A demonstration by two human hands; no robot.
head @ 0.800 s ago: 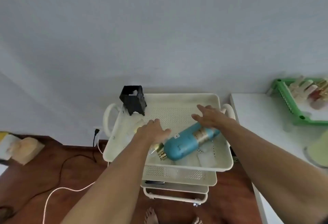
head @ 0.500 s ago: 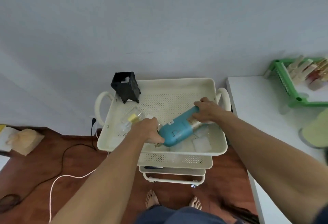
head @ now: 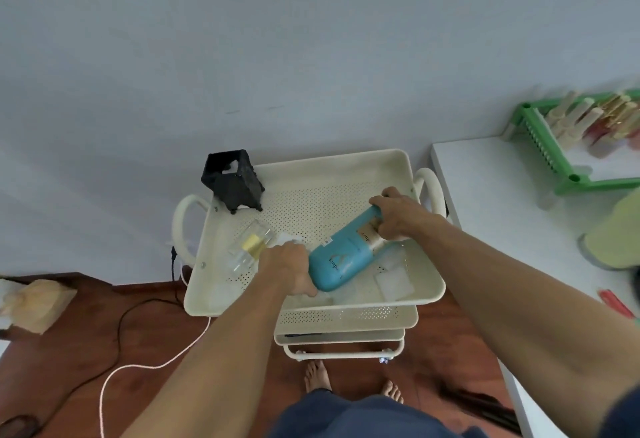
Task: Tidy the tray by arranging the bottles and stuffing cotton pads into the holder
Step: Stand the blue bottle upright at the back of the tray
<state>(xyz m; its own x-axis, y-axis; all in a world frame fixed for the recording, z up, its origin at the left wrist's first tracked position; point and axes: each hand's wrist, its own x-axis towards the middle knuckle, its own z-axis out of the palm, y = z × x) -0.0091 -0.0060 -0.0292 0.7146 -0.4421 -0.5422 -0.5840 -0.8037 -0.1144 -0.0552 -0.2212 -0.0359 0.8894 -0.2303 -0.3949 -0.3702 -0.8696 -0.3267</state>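
Both hands are closed on the teal bottle [head: 341,255], which lies on its side, slanted, across the middle of the cream perforated tray [head: 426,299] on top of the cart. The left hand [head: 287,273] wraps the bottle's rounded near end, fingers curled under it and knuckles up, its forearm reaching in from the lower left. The right hand [head: 396,217] grips the far end past the gold band, thumb over the top and fingers folded around it, with the forearm coming in from the lower right across the tray's near right corner. Whether the bottle rests on the tray floor or is slightly lifted cannot be told. A clear bottle with a gold cap [head: 251,247] lies tipped over in the left part of the tray, just beside the left hand. The black holder [head: 232,181] stands upright at the tray's far left corner with something white showing inside. White cotton pads [head: 394,283] lie flat near the tray's near right corner, beneath and beside the teal bottle. Compared with 0.8 s ago, when the right hand was spread flat above the bottle and the left hand was only arriving at its near end, both hands have now clamped around it. Against 0.5 s ago the grip looks much the same.
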